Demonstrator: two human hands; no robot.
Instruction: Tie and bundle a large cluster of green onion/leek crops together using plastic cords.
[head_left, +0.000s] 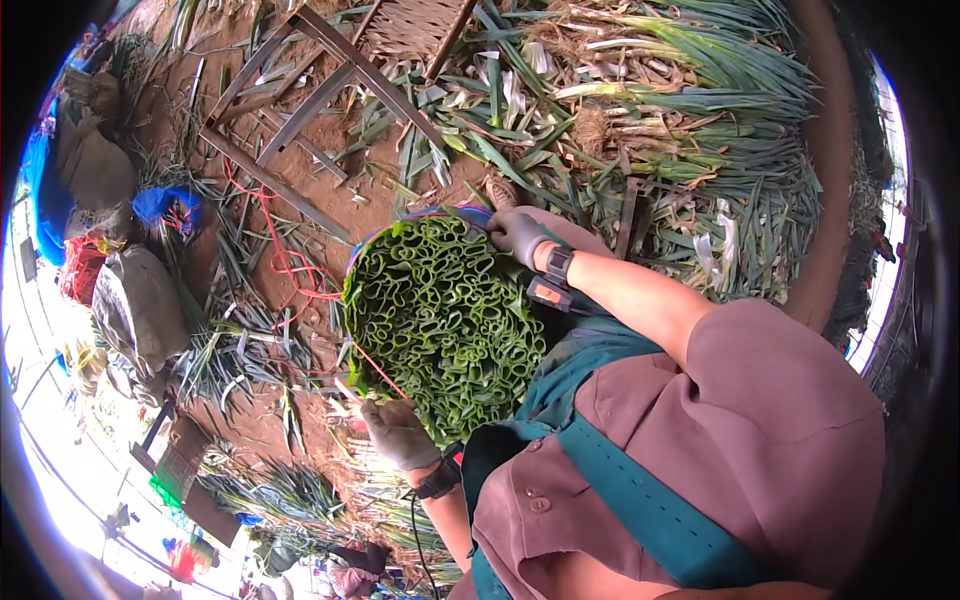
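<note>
A pinkish cord [378, 370] is pinched in the left hand [400, 437], which is covered by a grey glove. The edge of a thick, round bundle of green onion leaves [445, 320] is touched by the right hand [518, 236], also gloved; whether anything is grasped there cannot be told. The bundle is set between the two hands, its hollow, cut ends facing up, with blue and purple wrapping [475, 213] seen beside the right hand. Dark bands [438, 482] are worn on both wrists. Beyond the right hand, green onions [700, 120] are heaped with their roots on. Red string [290, 268] and a frame [306, 115] are spread on the soil floor [345, 200] past the bundle, apart from both hands.
</note>
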